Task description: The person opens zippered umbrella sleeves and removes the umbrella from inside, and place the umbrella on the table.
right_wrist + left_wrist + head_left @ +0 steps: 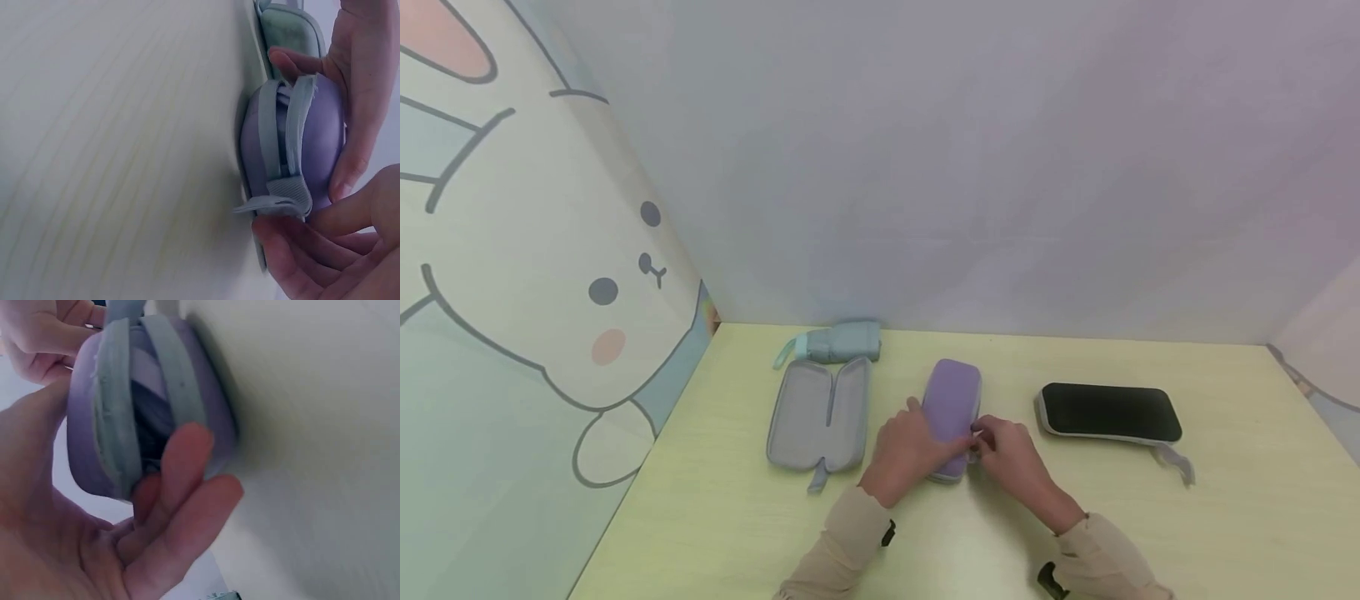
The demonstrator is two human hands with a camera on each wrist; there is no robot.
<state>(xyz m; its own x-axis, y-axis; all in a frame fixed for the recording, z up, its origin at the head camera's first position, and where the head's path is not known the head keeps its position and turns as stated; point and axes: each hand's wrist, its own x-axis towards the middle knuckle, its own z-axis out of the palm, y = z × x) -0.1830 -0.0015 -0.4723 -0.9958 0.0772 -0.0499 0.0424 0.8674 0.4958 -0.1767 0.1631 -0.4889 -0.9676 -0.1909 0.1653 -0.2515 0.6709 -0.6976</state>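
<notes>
A purple zippered case (953, 392) with pale grey edging lies on the table between both hands. Its zip stands partly open, and a dark gap shows between the two edging bands in the left wrist view. My left hand (906, 450) holds the case, thumb across the top and fingers at the side by the gap. At the opposite long side, my right hand (1011, 458) pinches the edge with curled fingers, close to a grey strap (275, 203) at the case's corner. The zip pull itself is hidden by the fingers.
Left of the purple case, a grey case (801, 417) with a short strap lies on the pale yellow table (715, 517). Behind it is a light blue folded umbrella (842, 342) with a wrist loop. A black-topped case (1111, 412) with a grey strap lies to the right.
</notes>
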